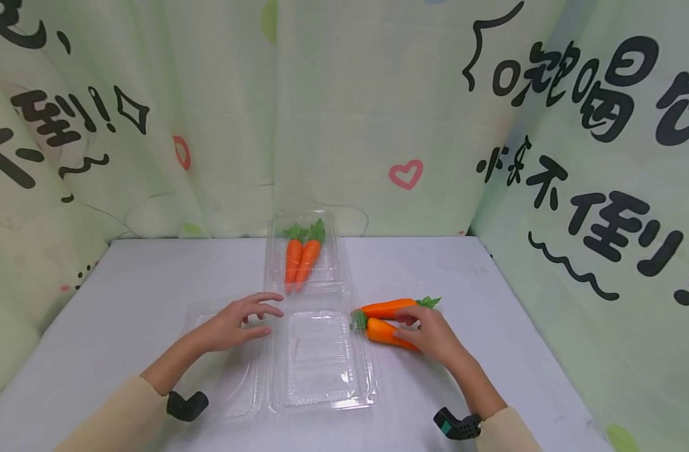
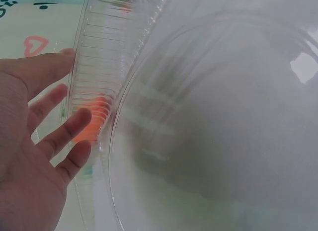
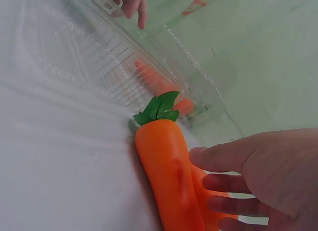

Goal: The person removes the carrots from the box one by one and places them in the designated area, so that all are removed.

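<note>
Two orange toy carrots with green leaves, a rear one [image 1: 386, 309] and a front one [image 1: 380, 331], lie beside a clear plastic box [image 1: 356, 400]. My right hand [image 1: 435, 336] is over them, with loosely extended fingers; in the right wrist view its thumb is at the side of the nearer carrot [image 3: 161, 156]. I cannot tell whether it touches. At the box's left edge, my left hand [image 1: 237, 323] hovers with spread fingers and holds nothing. Another carrot pair [image 1: 300, 258] lies in the clear box section [image 1: 332, 251] farther back.
A clear plastic lid or tray [image 1: 231, 402] lies left of the box, under the left forearm. The white table [image 1: 435, 270] ends at a pale curtain [image 1: 333, 125] with black lettering, which also rises on both sides.
</note>
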A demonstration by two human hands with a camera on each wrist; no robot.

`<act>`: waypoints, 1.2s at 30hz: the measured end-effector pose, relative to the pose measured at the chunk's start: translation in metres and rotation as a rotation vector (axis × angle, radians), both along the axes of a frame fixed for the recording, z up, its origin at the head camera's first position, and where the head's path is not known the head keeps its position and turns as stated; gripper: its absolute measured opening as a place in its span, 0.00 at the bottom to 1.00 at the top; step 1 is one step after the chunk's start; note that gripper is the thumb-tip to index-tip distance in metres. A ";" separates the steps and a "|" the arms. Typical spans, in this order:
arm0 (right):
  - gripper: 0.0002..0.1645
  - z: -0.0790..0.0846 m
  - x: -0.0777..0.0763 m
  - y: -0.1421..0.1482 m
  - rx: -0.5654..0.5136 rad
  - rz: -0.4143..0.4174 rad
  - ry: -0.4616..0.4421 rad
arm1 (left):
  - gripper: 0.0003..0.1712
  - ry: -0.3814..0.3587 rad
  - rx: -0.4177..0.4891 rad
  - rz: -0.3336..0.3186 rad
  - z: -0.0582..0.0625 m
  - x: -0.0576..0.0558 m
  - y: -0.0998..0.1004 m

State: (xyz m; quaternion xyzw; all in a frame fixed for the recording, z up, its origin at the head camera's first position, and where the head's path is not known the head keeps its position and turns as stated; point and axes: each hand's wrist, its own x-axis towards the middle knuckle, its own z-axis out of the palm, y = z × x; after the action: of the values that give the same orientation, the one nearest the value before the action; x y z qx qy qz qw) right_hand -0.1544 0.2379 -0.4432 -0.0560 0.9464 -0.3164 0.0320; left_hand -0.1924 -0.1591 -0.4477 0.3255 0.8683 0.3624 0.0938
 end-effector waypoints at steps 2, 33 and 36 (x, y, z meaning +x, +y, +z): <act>0.20 0.001 -0.001 0.000 -0.024 0.023 0.007 | 0.18 0.005 -0.002 -0.003 0.002 0.000 -0.001; 0.23 0.012 -0.026 -0.026 -0.161 0.047 -0.023 | 0.25 0.204 0.077 0.154 0.024 -0.007 0.002; 0.23 0.013 -0.028 -0.029 -0.176 0.045 -0.035 | 0.25 0.210 0.083 0.159 0.025 -0.008 0.003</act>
State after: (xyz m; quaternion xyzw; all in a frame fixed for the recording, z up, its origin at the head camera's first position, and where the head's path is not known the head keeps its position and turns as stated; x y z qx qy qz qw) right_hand -0.1829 0.2094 -0.4301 -0.0743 0.9127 -0.3985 0.0507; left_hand -0.2002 -0.1565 -0.4223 0.2952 0.8806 0.3684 -0.0401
